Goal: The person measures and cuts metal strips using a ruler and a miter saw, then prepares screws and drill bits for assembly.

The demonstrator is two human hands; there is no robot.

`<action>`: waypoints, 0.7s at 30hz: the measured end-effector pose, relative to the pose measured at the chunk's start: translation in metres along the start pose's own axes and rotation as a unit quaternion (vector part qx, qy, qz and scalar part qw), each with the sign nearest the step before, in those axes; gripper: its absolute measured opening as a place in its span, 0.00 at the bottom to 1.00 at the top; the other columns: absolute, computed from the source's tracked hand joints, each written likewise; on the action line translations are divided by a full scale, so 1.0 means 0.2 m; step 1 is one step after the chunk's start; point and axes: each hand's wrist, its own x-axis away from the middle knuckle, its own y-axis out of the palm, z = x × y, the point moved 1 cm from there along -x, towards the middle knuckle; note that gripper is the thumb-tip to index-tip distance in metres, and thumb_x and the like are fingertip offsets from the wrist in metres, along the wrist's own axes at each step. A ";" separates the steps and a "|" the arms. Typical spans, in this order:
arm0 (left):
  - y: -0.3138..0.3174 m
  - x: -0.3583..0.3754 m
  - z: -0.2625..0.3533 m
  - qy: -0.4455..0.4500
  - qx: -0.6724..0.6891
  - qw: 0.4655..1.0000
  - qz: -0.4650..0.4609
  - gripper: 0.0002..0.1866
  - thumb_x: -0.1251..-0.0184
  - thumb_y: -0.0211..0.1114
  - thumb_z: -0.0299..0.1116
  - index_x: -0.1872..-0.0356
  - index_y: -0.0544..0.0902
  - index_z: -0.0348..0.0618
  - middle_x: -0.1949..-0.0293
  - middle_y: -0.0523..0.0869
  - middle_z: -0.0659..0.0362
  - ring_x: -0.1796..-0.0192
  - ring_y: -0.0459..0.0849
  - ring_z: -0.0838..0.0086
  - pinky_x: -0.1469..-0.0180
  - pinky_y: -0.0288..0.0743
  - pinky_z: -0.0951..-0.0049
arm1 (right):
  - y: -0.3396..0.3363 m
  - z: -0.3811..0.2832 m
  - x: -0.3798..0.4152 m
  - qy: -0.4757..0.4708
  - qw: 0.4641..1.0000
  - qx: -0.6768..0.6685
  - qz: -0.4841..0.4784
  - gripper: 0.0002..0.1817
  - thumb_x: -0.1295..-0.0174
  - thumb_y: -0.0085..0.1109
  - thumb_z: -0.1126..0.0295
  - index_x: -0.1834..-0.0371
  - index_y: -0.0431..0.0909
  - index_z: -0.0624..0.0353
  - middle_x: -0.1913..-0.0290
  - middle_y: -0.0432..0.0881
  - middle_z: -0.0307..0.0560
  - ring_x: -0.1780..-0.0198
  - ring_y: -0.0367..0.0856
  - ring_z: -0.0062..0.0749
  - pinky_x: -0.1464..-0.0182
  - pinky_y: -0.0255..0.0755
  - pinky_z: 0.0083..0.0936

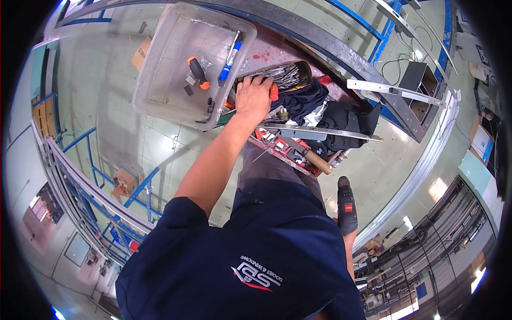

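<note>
My left hand (253,100) is reaching down into the cluttered tool box, fingers curled, at the edge of a tin of metal fasteners (293,76). A red piece (274,92) shows beside the fingers; what lies under the palm is hidden. Low at my right side, my right hand (349,237), mostly hidden, grips a black power drill (346,207) with a red patch. In the box, dark cloth (304,101) lies near the tin. A wooden-handled tool (317,161) and a long metal strip (336,132) rest across the box.
A translucent plastic bin (160,69) beside the box holds an orange-and-black screwdriver (198,73), a blue marker (231,57) and small pieces. A dark steel beam (341,50) runs behind. Blue frames (141,186) stand at left; a black box section (418,85) is at right.
</note>
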 end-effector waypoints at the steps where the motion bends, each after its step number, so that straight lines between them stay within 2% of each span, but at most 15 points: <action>1: 0.00 0.00 0.00 0.005 0.003 1.000 0.004 0.30 0.40 0.71 0.30 0.32 0.83 0.52 0.33 0.84 0.54 0.34 0.80 0.57 0.33 0.72 0.55 | 0.00 -0.01 0.00 -0.006 1.000 -0.006 0.001 0.13 0.38 0.77 0.66 0.63 0.85 0.64 0.70 0.86 0.41 0.67 0.78 0.21 0.60 0.76 0.29; 4: 0.03 0.02 0.00 0.036 -0.024 0.997 0.063 0.28 0.40 0.68 0.28 0.34 0.84 0.50 0.35 0.86 0.58 0.37 0.81 0.60 0.33 0.71 0.57 | -0.01 0.00 -0.01 0.017 1.000 -0.002 -0.009 0.13 0.38 0.76 0.66 0.63 0.85 0.65 0.70 0.86 0.41 0.67 0.78 0.22 0.60 0.76 0.29; 7: 0.07 0.04 -0.02 0.042 -0.012 0.995 0.090 0.23 0.33 0.61 0.30 0.37 0.86 0.48 0.38 0.88 0.59 0.38 0.82 0.63 0.33 0.70 0.59 | -0.01 -0.02 -0.01 0.022 1.000 0.001 -0.012 0.12 0.38 0.76 0.67 0.64 0.84 0.65 0.71 0.86 0.41 0.68 0.77 0.22 0.61 0.76 0.29; 14: 0.08 0.05 -0.03 0.044 0.037 0.992 0.112 0.20 0.34 0.61 0.30 0.42 0.88 0.45 0.44 0.91 0.59 0.42 0.84 0.63 0.37 0.74 0.61 | 0.00 -0.05 -0.01 0.004 1.000 0.008 -0.011 0.12 0.38 0.76 0.66 0.65 0.84 0.64 0.72 0.85 0.40 0.69 0.77 0.22 0.62 0.76 0.30; 17: 0.09 0.06 -0.04 0.050 0.052 0.991 0.113 0.18 0.32 0.64 0.33 0.43 0.88 0.43 0.44 0.91 0.57 0.43 0.84 0.62 0.37 0.75 0.61 | 0.00 -0.03 -0.02 -0.005 1.000 0.000 -0.010 0.13 0.38 0.76 0.66 0.65 0.84 0.64 0.72 0.85 0.40 0.69 0.77 0.22 0.62 0.76 0.30; 21: 0.00 0.09 -0.05 0.094 0.135 0.981 0.105 0.20 0.35 0.74 0.37 0.45 0.88 0.41 0.44 0.91 0.53 0.45 0.87 0.58 0.39 0.79 0.60 | 0.00 -0.04 -0.02 -0.009 1.000 -0.002 -0.005 0.12 0.38 0.76 0.66 0.65 0.84 0.64 0.72 0.85 0.40 0.69 0.77 0.21 0.62 0.76 0.30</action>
